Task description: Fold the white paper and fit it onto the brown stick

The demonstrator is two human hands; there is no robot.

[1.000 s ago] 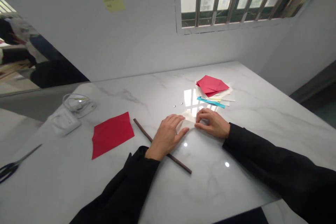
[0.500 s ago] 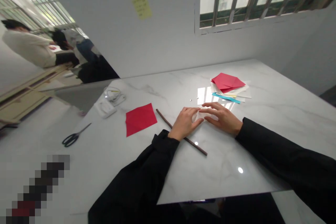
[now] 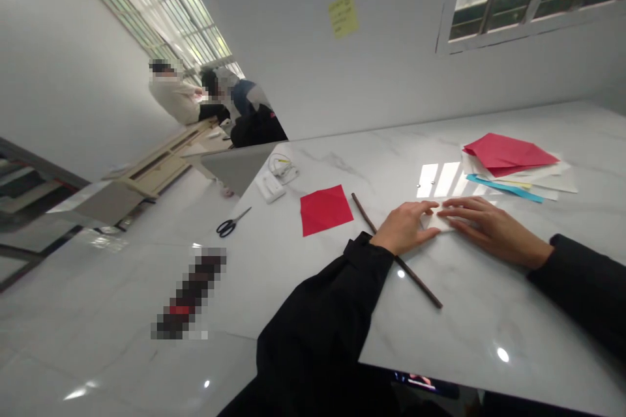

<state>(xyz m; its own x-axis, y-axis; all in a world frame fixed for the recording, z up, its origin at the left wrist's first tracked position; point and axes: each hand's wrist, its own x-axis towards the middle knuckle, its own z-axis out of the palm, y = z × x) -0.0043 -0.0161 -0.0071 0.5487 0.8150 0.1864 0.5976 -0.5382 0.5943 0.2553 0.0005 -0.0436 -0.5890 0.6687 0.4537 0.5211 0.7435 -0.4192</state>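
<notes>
My left hand [image 3: 405, 229] and my right hand [image 3: 489, 229] both lie flat on a small folded piece of white paper [image 3: 439, 222] on the white marble table [image 3: 489, 313]. Their fingers are stretched out and press the paper down, fingertips almost meeting over it. Most of the paper is hidden under the hands. A thin brown stick [image 3: 396, 259] lies on the table and passes under my left wrist. A red paper square [image 3: 325, 209] lies to the left of the stick.
A stack of coloured sheets topped by a red folded one [image 3: 507, 154] lies at the far right. Black scissors [image 3: 231, 224] and a white power strip with cable [image 3: 274, 181] sit near the table's left edge. Other people stand at a counter far left.
The view has swung left, showing more of the room and the people. My right hand went from curled fingers to lying flat on the white paper; my left hand stays pressed on it.
</notes>
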